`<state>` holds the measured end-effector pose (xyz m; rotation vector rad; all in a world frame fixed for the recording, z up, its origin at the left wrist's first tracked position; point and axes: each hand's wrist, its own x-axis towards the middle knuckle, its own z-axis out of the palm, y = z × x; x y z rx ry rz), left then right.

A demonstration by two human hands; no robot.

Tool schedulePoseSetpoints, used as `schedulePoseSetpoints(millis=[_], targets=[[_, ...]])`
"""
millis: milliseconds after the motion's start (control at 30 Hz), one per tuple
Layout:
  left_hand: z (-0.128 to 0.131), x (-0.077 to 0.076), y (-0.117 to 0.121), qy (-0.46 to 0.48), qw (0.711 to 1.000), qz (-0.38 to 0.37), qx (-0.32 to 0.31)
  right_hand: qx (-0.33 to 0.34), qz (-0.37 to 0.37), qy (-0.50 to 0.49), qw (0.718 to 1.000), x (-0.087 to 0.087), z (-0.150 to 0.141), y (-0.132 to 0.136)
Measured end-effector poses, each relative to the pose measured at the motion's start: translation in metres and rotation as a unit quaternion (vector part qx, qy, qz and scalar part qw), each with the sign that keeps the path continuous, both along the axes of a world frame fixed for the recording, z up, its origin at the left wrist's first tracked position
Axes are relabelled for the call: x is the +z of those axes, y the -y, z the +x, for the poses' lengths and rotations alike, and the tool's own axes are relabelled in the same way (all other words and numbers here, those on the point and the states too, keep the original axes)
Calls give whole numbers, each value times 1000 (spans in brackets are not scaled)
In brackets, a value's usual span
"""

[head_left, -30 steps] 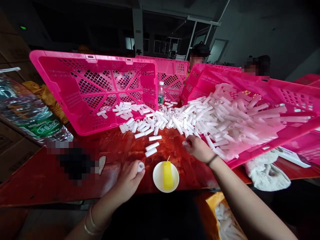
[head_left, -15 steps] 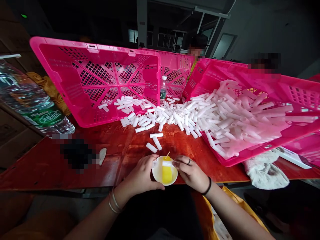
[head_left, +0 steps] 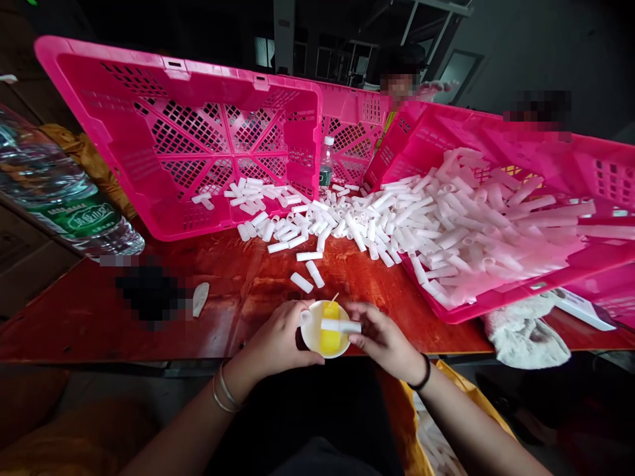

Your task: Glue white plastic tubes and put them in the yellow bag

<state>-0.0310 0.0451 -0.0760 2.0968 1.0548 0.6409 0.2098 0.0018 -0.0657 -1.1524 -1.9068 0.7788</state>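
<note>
My left hand [head_left: 284,330] is closed around the left side of a small white bowl [head_left: 311,338] at the table's front edge. One short white tube [head_left: 304,318] shows by its fingertips, against the rim. In the bowl sits a yellow block [head_left: 330,342], which I cannot identify further, with a thin stick [head_left: 334,299] poking up behind it. My right hand [head_left: 380,336] holds another white tube [head_left: 342,326] by its right end, between thumb and fingers. That tube lies level across the yellow block; whether it touches the block I cannot tell.
Loose white tubes [head_left: 347,221] spill across the red table [head_left: 238,284] from a tilted pink crate [head_left: 476,314]. Another pink crate [head_left: 163,228] stands on its side at left. A large water bottle [head_left: 94,218], a dark pixelated item [head_left: 151,294] and a white cloth [head_left: 528,337] lie around.
My right hand has shifted slightly right, its fingers looser, and more of the tube shows beyond the bowl's rim. The left hand still holds the bowl. The whole view has tilted a little.
</note>
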Motion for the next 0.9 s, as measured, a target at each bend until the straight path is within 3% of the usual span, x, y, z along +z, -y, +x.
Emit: schedulePoseSetpoints(millis=[67,233,400,567,733,900], targets=[[0,-1,0,5,1000,6,-1,-31,-47,6,998,1,-2,2],[-1,-5,-1,14,1000,16,-5,-8,74,58,996,-2,-4,14],[-1,-5,-2,13,1000,12,-8,-51,-35,-15,998,-10,-7,23],[0,0,-1,16,1000,1,-5,-13,69,27,997,-8,-6,23],[1,3,0,17,1000,-21,1,-42,-72,-27,996,-6,-7,25],[1,3,-1,25,1000,-13,1,-38,93,38,994,-7,-10,23]])
